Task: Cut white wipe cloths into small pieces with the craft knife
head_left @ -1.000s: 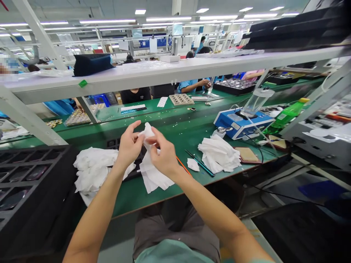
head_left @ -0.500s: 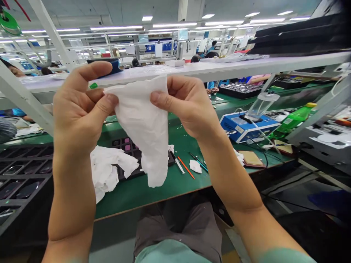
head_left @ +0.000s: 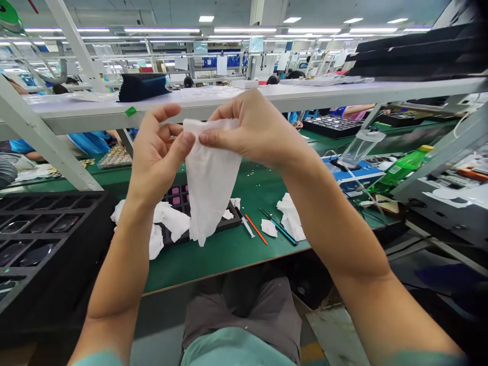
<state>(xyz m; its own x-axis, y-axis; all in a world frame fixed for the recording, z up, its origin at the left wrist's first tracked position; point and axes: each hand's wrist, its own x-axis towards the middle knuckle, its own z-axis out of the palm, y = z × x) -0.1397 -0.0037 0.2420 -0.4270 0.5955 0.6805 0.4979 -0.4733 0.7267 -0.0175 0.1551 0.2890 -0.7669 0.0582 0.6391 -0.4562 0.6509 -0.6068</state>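
A white tissue (head_left: 211, 183) hangs in front of me, narrowing to a ragged point at the bottom. My left hand (head_left: 158, 152) pinches its upper left corner between thumb and fingers. With thumb and fingers closed on the upper edge, my right hand (head_left: 247, 127) grips the same tissue close beside the left thumb. Below, crumpled white tissue (head_left: 171, 218) lies partly over a black tray (head_left: 232, 222) holding small pink pieces. Right of that tray are a syringe (head_left: 247, 226), an orange stick (head_left: 256, 230), a scrap of tissue (head_left: 269, 227) and dark tweezers (head_left: 280, 227).
A large black compartment tray (head_left: 87, 223) with dark glossy parts stands at the left. Over the bench runs a white shelf (head_left: 213, 104) bearing dark cloth (head_left: 143, 87). A blue device (head_left: 354, 173) and green bottle (head_left: 406, 168) are at the right. More tissue (head_left: 292, 216) lies near my right forearm.
Both hands have come closer together along the tissue's top edge. My left hand has moved right and slightly down, and the tissue now hangs narrower.
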